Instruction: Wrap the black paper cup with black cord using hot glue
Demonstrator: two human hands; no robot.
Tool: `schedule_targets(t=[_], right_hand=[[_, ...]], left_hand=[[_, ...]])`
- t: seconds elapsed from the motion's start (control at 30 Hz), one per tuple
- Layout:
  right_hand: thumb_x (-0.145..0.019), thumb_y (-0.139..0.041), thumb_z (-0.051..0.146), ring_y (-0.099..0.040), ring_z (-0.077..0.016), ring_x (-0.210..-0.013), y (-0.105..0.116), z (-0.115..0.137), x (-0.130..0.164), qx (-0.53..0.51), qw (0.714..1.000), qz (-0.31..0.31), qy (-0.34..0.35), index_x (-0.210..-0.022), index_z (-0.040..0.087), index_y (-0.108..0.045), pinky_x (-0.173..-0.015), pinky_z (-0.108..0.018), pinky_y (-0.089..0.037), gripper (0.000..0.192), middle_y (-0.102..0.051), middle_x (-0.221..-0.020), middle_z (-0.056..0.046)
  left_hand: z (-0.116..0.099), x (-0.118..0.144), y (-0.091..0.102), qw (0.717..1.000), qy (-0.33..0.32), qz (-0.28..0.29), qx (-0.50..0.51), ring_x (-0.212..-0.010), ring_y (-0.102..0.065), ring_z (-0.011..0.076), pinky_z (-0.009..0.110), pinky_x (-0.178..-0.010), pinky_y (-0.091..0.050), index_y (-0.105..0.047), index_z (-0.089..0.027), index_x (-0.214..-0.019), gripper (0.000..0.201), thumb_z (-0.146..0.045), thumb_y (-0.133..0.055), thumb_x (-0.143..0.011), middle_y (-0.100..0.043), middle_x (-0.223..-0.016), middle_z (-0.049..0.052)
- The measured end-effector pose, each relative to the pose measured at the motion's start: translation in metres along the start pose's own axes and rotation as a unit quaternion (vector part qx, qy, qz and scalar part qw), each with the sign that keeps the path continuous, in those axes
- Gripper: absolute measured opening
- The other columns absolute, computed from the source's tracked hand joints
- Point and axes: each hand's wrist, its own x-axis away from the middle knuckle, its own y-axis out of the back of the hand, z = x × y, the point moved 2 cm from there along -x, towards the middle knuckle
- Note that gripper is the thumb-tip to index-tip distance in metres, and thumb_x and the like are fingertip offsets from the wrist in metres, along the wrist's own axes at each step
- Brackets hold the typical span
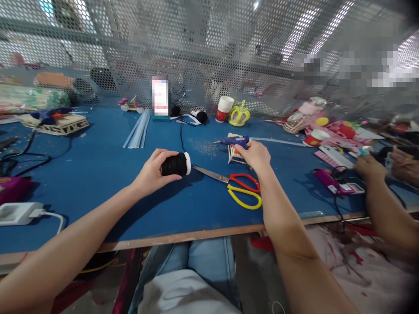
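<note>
My left hand (151,171) is wrapped round a spool of black thread (174,165) with a white end, tilted on its side just above the blue table. A black strand runs up from the spool toward the back. My right hand (257,153) grips a blue glue gun (236,141) at a small stick-built stand (236,155), its nozzle pointing left. A clear glue stick (278,141) trails rightward from the gun's rear. Between the hands lie scissors (225,179) with one red and one yellow handle loop, blades toward the spool.
Glue sticks (136,131), a lit phone (160,98), paper cups (225,108) and a yellow-green crown-shaped basket (239,115) stand along the back. At left are another stand (55,124) and a white plug (21,213). A co-worker's hand (369,168) is at right, near a purple power strip (337,181).
</note>
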Motion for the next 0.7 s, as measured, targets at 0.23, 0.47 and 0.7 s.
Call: schedule_targets(t=[0.23, 0.47, 0.7], right_hand=[[-0.080, -0.050, 0.045, -0.058, -0.0274, -0.094, 0.019, 0.018, 0.022, -0.046, 0.977, -0.193, 0.076, -0.087, 0.017, -0.066, -0.076, -0.038, -0.044, 0.033, -0.064, -0.095, -0.014], [-0.088, -0.027, 0.060, -0.060, -0.0208, -0.093, 0.006, 0.092, 0.068, -0.308, 0.898, 0.196, 0.246, -0.091, 0.016, -0.069, -0.083, -0.035, -0.043, 0.061, -0.067, -0.100, -0.012], [-0.080, -0.026, 0.072, -0.060, -0.0211, -0.081, -0.012, 0.117, 0.074, -0.371, 0.817, 0.375, 0.235, -0.073, 0.017, -0.071, -0.078, -0.035, -0.044, 0.071, -0.069, -0.078, -0.008]], left_hand=[[-0.007, 0.000, 0.003, 0.999, -0.053, 0.005, 0.002, -0.108, -0.050, 0.0227, 0.040, -0.093, -0.045, -0.046, -0.022, -0.120, 0.055, -0.033, -0.070, -0.072, -0.047, -0.115, 0.009], [-0.016, 0.004, 0.002, 0.993, -0.118, 0.022, -0.013, -0.108, -0.049, 0.0226, 0.040, -0.093, -0.045, -0.044, -0.020, -0.121, 0.052, -0.033, -0.066, -0.076, -0.045, -0.116, 0.011], [-0.016, 0.005, -0.002, 0.986, -0.159, 0.035, -0.021, -0.110, -0.047, 0.0250, 0.042, -0.093, -0.045, -0.044, -0.020, -0.122, 0.053, -0.032, -0.066, -0.076, -0.044, -0.118, 0.013]])
